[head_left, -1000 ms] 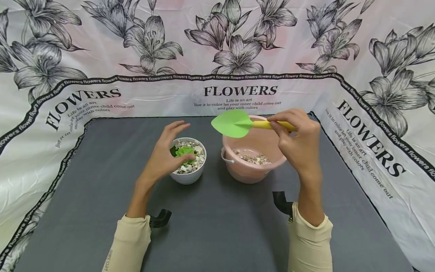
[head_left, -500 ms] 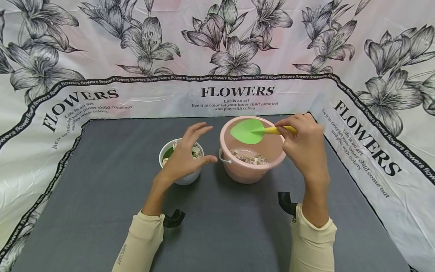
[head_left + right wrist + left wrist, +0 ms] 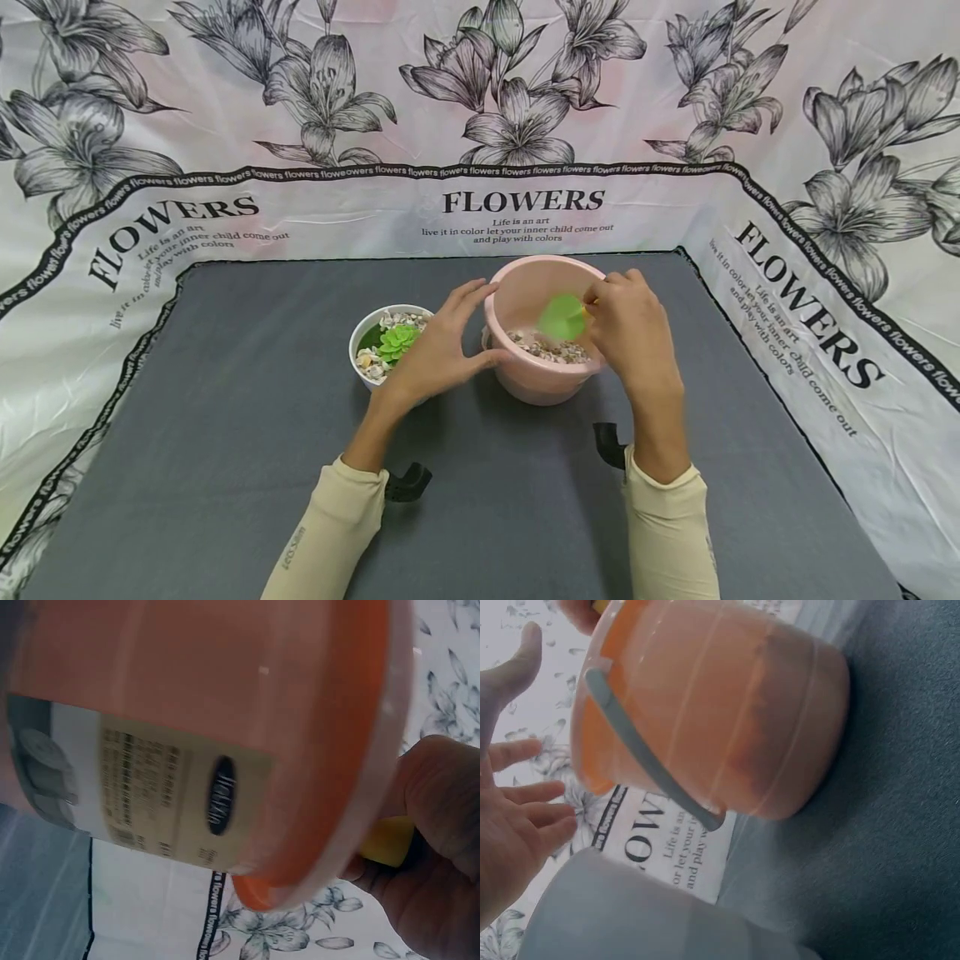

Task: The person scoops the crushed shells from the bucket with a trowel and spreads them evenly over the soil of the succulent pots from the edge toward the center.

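My right hand (image 3: 632, 333) grips the yellow handle (image 3: 388, 841) of a toy shovel, whose green blade (image 3: 562, 317) dips inside a pink bucket (image 3: 517, 287). Small pebbles (image 3: 551, 348) cover part of the bucket's bottom, close under the blade. Fingers spread and holding nothing, my left hand (image 3: 442, 350) is at the bucket's left rim; in the left wrist view a gap shows between it and the bucket (image 3: 697, 712). Behind that hand stands a white pot (image 3: 358, 337) with pebbles and a green succulent (image 3: 397, 342), its right part hidden.
A grey cloth (image 3: 247, 417) covers the table. Printed floral fabric (image 3: 517, 125) rises behind it and along the sides. The bucket's pale handle (image 3: 641, 746) hangs down on its left side, and a label (image 3: 165, 795) is stuck on its wall.
The shovel has come down from above the bucket into it with my right hand. My left hand has moved right, from the white pot to the bucket's rim.
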`<state>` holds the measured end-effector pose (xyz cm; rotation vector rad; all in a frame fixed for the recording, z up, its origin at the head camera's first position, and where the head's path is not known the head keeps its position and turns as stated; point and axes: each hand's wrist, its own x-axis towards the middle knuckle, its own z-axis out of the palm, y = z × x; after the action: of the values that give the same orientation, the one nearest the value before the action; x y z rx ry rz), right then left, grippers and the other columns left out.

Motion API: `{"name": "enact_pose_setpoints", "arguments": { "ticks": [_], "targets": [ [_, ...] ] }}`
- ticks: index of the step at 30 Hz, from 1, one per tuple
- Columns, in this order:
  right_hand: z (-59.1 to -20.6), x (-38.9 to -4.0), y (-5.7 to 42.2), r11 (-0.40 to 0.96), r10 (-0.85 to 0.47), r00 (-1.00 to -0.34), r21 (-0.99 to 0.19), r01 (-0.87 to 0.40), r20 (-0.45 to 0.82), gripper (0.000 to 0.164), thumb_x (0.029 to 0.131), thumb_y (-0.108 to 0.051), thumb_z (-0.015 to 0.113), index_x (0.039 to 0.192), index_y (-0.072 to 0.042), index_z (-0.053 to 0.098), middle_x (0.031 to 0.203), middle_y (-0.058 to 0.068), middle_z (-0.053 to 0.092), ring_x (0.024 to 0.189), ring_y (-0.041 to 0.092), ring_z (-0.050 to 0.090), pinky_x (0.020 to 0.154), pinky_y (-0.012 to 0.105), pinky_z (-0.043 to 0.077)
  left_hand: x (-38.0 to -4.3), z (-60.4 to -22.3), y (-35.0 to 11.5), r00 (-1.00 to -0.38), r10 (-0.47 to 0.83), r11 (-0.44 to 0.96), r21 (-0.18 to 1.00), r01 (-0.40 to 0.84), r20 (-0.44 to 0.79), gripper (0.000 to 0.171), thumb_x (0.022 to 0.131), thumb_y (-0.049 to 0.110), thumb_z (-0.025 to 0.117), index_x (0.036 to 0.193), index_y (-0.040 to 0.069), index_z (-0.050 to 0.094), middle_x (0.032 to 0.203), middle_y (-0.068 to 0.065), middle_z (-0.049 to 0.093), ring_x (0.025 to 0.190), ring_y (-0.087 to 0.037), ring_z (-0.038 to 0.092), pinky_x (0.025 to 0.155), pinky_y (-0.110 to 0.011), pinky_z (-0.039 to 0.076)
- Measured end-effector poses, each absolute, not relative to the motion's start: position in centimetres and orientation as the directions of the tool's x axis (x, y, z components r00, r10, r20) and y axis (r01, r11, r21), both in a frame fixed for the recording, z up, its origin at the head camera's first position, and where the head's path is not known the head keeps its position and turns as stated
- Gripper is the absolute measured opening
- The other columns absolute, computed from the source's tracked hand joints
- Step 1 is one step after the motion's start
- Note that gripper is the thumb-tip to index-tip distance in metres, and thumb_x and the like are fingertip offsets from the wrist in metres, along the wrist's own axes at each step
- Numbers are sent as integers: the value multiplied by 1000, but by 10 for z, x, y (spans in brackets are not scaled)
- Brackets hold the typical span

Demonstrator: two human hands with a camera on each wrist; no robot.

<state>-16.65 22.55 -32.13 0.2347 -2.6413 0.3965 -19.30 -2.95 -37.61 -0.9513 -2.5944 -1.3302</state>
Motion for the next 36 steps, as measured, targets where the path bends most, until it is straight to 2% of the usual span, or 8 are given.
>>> {"name": "enact_pose_setpoints", "arguments": {
  "ticks": [9, 13, 17, 23, 27, 29, 32, 36],
  "targets": [
    [-336, -173, 218, 957, -70, -918, -234, -173, 391, 12, 91, 9, 67, 89, 1, 76, 92, 20, 76, 90, 39, 64, 75, 59, 57, -193, -380, -22, -840, 492, 524, 692, 496, 229, 95, 91, 49, 80, 165, 13, 32, 175, -12, 22, 156, -39, 37, 119, -56, 44],
    [-331, -172, 218, 966, -35, -958, -235, -105, 284, 22, 88, 13, 60, 72, -1, 64, 72, 14, 60, 76, 34, 56, 64, 51, 50, -192, -379, -20, -841, 492, 531, 687, 496, 226, 96, 92, 50, 78, 166, 13, 30, 176, -12, 19, 157, -37, 37, 120, -54, 44],
    [-324, -171, 215, 977, -26, -984, -206, -63, 175, 28, 86, 15, 52, 66, -5, 54, 67, 8, 49, 70, 26, 45, 62, 41, 41, -194, -379, -16, -849, 470, 536, 687, 491, 239, 92, 92, 49, 78, 163, 10, 35, 175, -14, 22, 156, -37, 38, 121, -54, 44],
    [-325, -174, 216, 955, -28, -988, -289, -71, 150, 19, 86, 13, 60, 77, 2, 73, 77, 15, 69, 74, 32, 59, 69, 46, 51, -194, -379, -14, -851, 463, 545, 678, 493, 247, 88, 91, 46, 79, 160, 7, 41, 174, -15, 26, 155, -37, 39, 120, -51, 45],
    [-330, -179, 219, 917, -45, -995, -392, -75, 85, 24, 88, 7, 63, 105, 3, 80, 106, 21, 79, 102, 44, 71, 88, 57, 57, -194, -378, -15, -856, 452, 547, 680, 488, 250, 87, 90, 45, 80, 159, 8, 43, 173, -14, 27, 155, -36, 40, 121, -51, 44],
    [-332, -181, 221, 902, -69, -994, -420, -98, 85, 25, 88, 4, 65, 108, 2, 80, 111, 21, 79, 110, 44, 71, 93, 59, 56, -195, -378, -14, -857, 450, 545, 682, 488, 252, 86, 90, 45, 81, 159, 8, 44, 173, -14, 28, 155, -36, 40, 121, -51, 44],
    [-332, -184, 224, 885, -80, -989, -447, -128, 126, 22, 86, 1, 66, 102, 1, 82, 105, 19, 80, 106, 44, 70, 89, 57, 56, -195, -378, -14, -855, 454, 541, 684, 488, 251, 87, 89, 45, 81, 159, 9, 44, 174, -14, 27, 156, -35, 39, 121, -51, 43],
    [-329, -185, 230, 853, -98, -988, -501, -145, 119, 17, 88, -3, 68, 96, 1, 83, 94, 18, 79, 86, 36, 68, 71, 41, 53, -195, -379, -14, -857, 453, 543, 687, 483, 245, 87, 89, 44, 81, 159, 9, 44, 173, -14, 27, 156, -36, 39, 121, -52, 44]
  ]
}}
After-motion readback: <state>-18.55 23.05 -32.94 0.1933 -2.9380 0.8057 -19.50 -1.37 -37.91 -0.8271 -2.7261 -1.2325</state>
